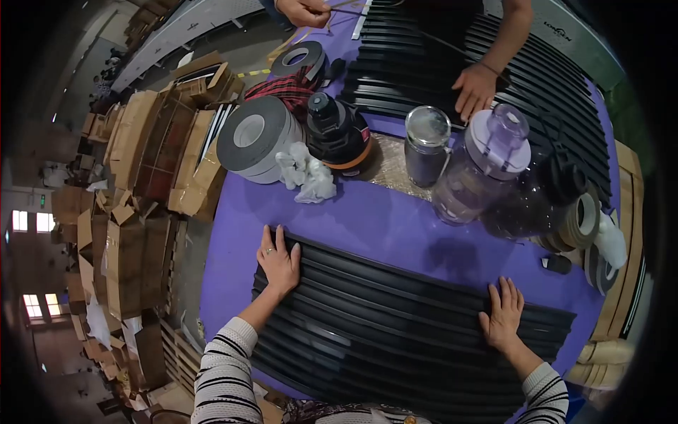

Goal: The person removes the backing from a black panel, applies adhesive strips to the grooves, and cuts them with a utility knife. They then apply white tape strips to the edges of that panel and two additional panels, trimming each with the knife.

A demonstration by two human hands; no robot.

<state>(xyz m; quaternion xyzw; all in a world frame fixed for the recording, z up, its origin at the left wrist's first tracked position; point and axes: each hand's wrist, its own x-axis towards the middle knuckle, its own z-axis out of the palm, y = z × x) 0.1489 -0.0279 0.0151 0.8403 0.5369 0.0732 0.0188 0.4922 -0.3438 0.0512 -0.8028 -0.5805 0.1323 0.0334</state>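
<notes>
A black ribbed panel (395, 325) lies flat on the purple tabletop (339, 219) close to my body. My left hand (281, 268) rests on the panel's far left corner, fingers stretched out and pointing away from me. On the right part of the same panel lies my right hand (503, 318), flat with its fingers spread near the far edge. Neither hand grips anything. Across the table, another person's hand (477, 90) presses on a second black ribbed panel (385, 67), while that person's other hand (304, 12) holds a thin strip.
Between the two panels stand rolls of grey tape (251, 138), crumpled white plastic (307, 173), a black bottle (335, 138), a steel-topped cup (427, 145) and a lilac-lidded bottle (487, 155). More tape rolls (579, 222) sit at right. Cardboard boxes (134, 261) are piled at left.
</notes>
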